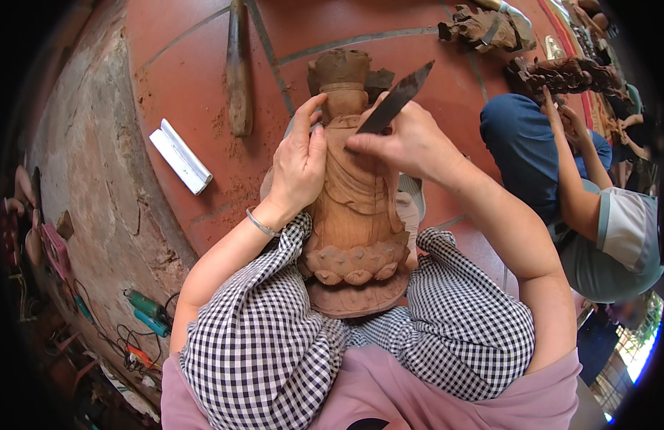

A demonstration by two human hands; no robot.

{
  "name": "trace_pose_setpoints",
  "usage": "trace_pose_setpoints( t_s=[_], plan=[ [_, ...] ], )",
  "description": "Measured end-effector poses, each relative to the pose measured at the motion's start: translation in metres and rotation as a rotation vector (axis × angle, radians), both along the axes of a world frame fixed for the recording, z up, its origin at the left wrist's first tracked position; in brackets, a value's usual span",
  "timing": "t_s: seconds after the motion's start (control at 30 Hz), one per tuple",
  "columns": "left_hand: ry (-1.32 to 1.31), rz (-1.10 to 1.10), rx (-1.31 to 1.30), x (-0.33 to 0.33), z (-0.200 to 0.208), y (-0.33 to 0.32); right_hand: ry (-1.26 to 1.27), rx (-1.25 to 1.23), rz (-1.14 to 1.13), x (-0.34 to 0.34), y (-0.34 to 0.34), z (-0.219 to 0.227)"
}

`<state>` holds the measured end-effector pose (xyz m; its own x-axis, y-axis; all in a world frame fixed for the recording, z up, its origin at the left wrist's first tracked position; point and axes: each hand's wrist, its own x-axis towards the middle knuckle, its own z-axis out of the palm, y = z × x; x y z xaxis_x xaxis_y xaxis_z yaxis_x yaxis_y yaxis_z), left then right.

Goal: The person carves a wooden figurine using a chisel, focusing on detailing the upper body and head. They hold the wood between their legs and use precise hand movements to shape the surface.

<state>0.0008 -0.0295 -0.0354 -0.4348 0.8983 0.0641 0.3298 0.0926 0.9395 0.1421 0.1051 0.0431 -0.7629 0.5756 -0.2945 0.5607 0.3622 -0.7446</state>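
A carved wooden statue (353,179) of a robed figure lies between my legs. Its lotus base is toward me, and its head with a tall headdress points away. My left hand (303,154) cups the statue's left-side shoulder and neck, thumb and forefinger pointing up along it; the other fingers are partly hidden. In my right hand (407,140) is a dark, flat carving blade (396,97) with a slanted tip pointing up and away. That hand is closed round the blade and rests over the statue's chest, its lower fingers out of sight.
A wooden mallet (239,79) and a white folded packet (180,158) lie on the red tiles at left, among wood shavings. Green power tools (149,312) with cords are at lower left. Someone sits at right, hands on a dark carving (565,75); another carved piece (489,30) lies beyond.
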Motion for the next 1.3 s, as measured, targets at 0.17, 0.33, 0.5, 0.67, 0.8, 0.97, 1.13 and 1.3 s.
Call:
trace_pose_setpoints(
  t_s=[0.17, 0.33, 0.5, 0.67, 0.8, 0.97, 1.13, 1.3],
  plan=[
    [0.002, 0.019, 0.021, 0.001, 0.0, -0.002, -0.054, -0.117, -0.039, -0.007, 0.01, -0.007],
    [-0.011, 0.007, 0.017, 0.0, -0.001, -0.001, 0.001, -0.001, -0.034, -0.003, -0.002, -0.004],
    [-0.008, 0.008, 0.029, 0.0, -0.001, 0.001, 0.085, -0.037, -0.045, 0.001, 0.017, -0.018],
    [-0.029, 0.009, 0.036, 0.0, -0.003, -0.002, 0.122, -0.107, -0.053, 0.003, 0.006, -0.016],
    [-0.052, -0.002, 0.036, 0.0, -0.003, 0.0, 0.073, -0.29, -0.077, 0.004, 0.036, -0.028],
    [-0.044, 0.002, 0.029, -0.002, -0.003, -0.002, 0.071, 0.006, 0.107, 0.006, 0.012, -0.009],
    [-0.027, 0.017, 0.022, 0.001, -0.001, -0.001, 0.029, -0.319, -0.084, 0.002, 0.039, -0.022],
    [-0.029, 0.022, 0.021, -0.003, -0.003, -0.004, 0.014, -0.012, 0.159, 0.001, 0.01, 0.002]
  ],
)
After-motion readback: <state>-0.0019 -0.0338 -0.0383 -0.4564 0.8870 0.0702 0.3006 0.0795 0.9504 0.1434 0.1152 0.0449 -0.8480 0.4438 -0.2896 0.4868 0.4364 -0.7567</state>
